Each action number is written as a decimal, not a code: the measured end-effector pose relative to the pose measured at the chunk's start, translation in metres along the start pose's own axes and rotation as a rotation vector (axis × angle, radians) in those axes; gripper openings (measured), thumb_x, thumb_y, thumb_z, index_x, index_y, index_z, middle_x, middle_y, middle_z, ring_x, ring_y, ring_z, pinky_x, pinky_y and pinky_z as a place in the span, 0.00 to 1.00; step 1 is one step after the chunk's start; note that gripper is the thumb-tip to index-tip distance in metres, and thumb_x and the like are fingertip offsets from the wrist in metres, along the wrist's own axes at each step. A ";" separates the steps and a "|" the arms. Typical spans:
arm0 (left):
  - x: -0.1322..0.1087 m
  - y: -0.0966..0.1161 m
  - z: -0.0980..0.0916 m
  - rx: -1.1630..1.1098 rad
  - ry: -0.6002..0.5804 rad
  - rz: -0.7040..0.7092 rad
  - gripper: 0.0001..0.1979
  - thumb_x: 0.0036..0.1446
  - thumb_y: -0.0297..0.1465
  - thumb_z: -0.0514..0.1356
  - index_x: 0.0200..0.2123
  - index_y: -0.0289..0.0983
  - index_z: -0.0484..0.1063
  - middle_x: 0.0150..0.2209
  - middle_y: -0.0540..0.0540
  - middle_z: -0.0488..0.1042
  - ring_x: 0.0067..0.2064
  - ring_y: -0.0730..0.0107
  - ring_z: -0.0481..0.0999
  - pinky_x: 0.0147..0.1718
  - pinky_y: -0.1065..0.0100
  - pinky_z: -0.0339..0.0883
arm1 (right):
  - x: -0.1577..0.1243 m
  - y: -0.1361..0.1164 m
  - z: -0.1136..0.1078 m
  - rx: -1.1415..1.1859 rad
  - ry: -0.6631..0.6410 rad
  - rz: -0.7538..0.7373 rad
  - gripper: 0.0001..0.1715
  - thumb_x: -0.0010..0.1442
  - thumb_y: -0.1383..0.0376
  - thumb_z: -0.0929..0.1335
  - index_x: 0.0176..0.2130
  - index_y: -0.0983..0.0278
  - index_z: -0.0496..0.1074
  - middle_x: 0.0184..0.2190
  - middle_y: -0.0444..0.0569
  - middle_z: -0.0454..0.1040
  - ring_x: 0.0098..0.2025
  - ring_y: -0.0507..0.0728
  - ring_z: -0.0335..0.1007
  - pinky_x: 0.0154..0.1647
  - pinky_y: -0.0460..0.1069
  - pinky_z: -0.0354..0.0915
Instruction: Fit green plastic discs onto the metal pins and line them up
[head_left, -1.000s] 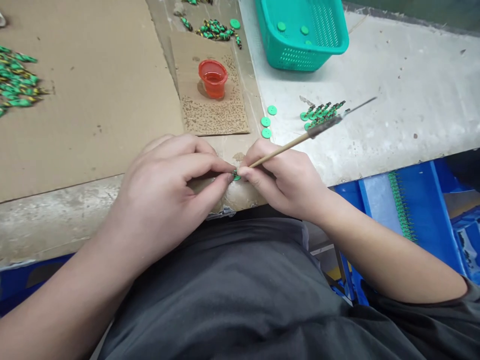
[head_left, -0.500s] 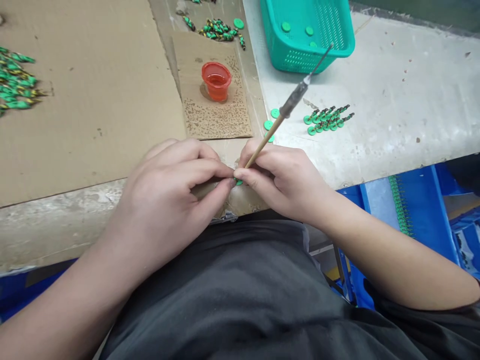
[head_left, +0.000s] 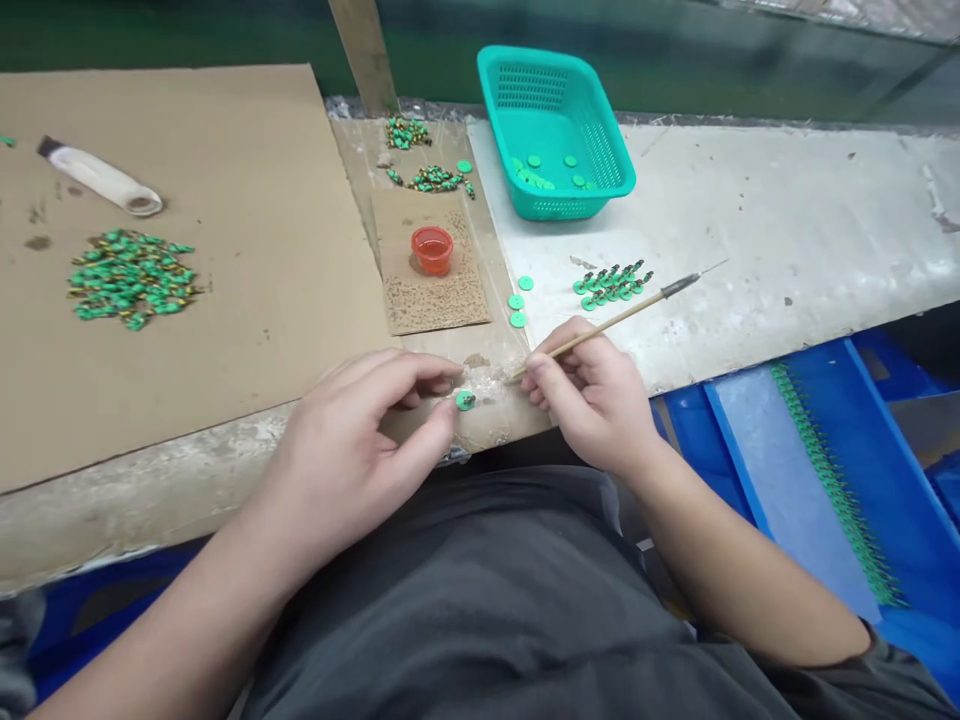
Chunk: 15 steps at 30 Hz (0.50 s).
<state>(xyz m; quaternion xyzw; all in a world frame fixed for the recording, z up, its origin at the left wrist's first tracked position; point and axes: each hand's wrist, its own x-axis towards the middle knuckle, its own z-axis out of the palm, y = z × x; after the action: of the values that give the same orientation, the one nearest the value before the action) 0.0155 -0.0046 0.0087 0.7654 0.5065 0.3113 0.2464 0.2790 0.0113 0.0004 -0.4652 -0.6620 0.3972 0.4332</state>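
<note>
A small green disc [head_left: 465, 401] with a dark little piece standing on it rests at the table's front edge. My left hand [head_left: 375, 425] is open beside it, the thumb at or very near the disc's left side and the fingers apart. Between the thumb and fingers of my right hand [head_left: 589, 395] is a thin wooden-handled needle tool [head_left: 622, 316], its dark collar and fine tip pointing up and right. Beyond my hands, a red cup [head_left: 433, 251] of liquid stands on a spotted cardboard piece [head_left: 439, 313]. Loose green discs [head_left: 517, 302] lie close to my right hand.
Right of these, disc-mounted pieces [head_left: 613, 286] stand in rows. A teal basket [head_left: 556, 205] holds several green discs. On the left cardboard sheet [head_left: 277, 370] lie a heap of green-and-dark pieces [head_left: 133, 278] and a white tube-like object [head_left: 101, 178]. Blue trays [head_left: 885, 480] sit below the table edge.
My hands have moved apart. My left fingers have let go of the disc, and my right hand has shifted right with the needle tool, now tilted lower. The view has tipped up.
</note>
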 end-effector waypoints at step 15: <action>0.032 0.003 -0.014 -0.145 -0.157 0.078 0.11 0.77 0.43 0.69 0.47 0.49 0.93 0.45 0.47 0.91 0.45 0.63 0.90 0.47 0.64 0.83 | -0.003 0.006 0.006 0.015 0.042 0.036 0.11 0.80 0.57 0.73 0.43 0.59 0.78 0.35 0.45 0.83 0.34 0.55 0.84 0.35 0.49 0.78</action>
<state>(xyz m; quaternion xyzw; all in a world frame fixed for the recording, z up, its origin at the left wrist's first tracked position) 0.0163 0.0248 0.0276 0.7868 0.4314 0.2954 0.3279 0.2755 0.0094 -0.0071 -0.4818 -0.6412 0.4001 0.4434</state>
